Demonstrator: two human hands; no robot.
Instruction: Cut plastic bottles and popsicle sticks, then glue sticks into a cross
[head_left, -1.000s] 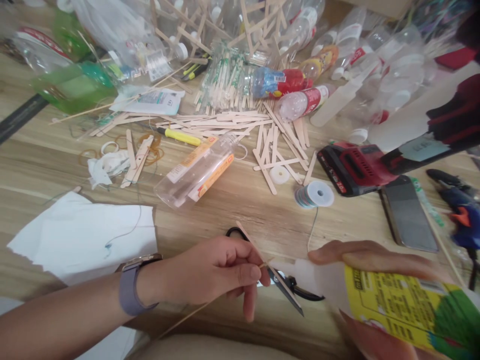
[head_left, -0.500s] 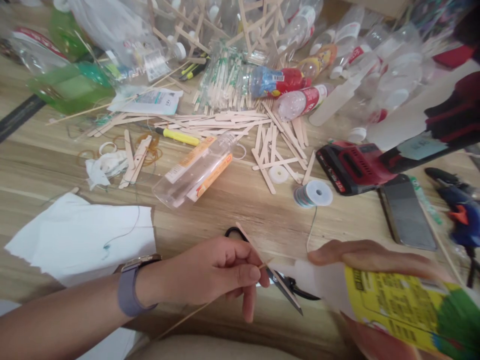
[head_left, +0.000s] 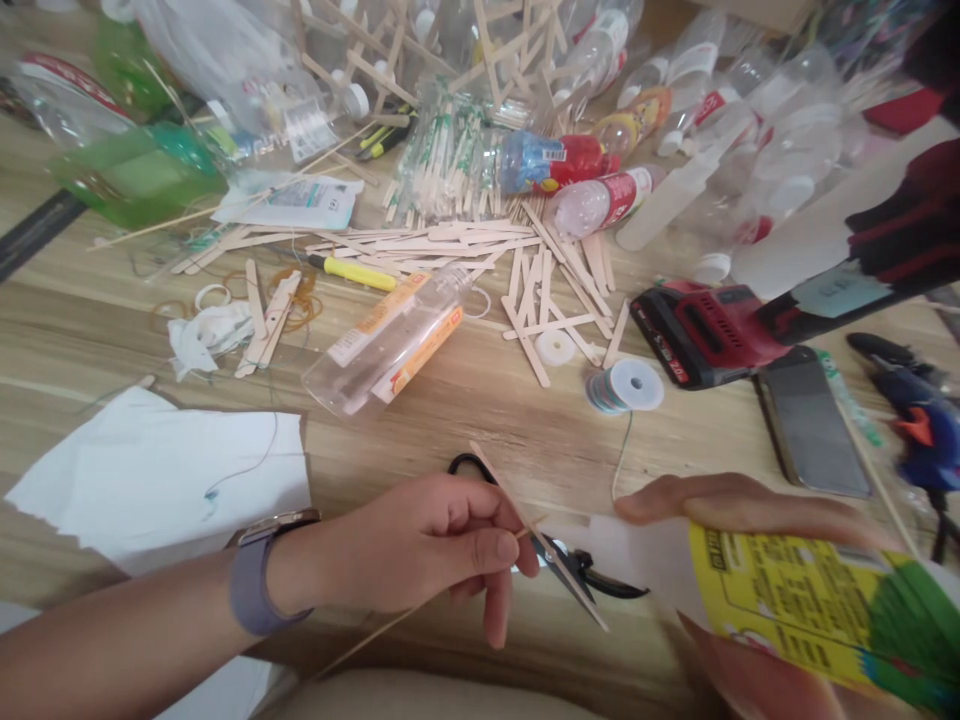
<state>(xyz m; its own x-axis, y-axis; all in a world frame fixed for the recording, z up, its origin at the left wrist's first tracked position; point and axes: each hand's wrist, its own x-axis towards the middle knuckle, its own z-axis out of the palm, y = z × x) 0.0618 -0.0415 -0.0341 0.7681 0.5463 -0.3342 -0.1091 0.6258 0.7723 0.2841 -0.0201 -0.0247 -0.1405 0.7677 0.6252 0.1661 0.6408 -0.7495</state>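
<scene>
My left hand (head_left: pixel 442 545), with a watch on a purple strap, pinches a thin bamboo skewer (head_left: pixel 367 640) between thumb and fingers. The skewer's short end sticks out past the fingertips. My right hand (head_left: pixel 750 508) is wrapped around a white squeeze bottle (head_left: pixel 806 600) with a yellow and green label, tipped on its side. Its narrow nozzle points left at the skewer end; whether they touch I cannot tell. Beneath the left fingers lie black-handled scissors (head_left: pixel 615 583), partly hidden. A narrow flat strip (head_left: pixel 496 478) slants across them.
Beyond my hands lie a clear bottle (head_left: pixel 390 345), a spool of thread (head_left: pixel 634 386) and loose craft sticks (head_left: pixel 450 238). A red and black power tool (head_left: pixel 709 335), a phone (head_left: pixel 814 425) and a blue glue gun (head_left: pixel 926 430) are at right. White paper (head_left: pixel 165 470) lies left.
The view has shifted very slightly. Both hands keep the same hold, and the bottle nozzle stays by the skewer's end.
</scene>
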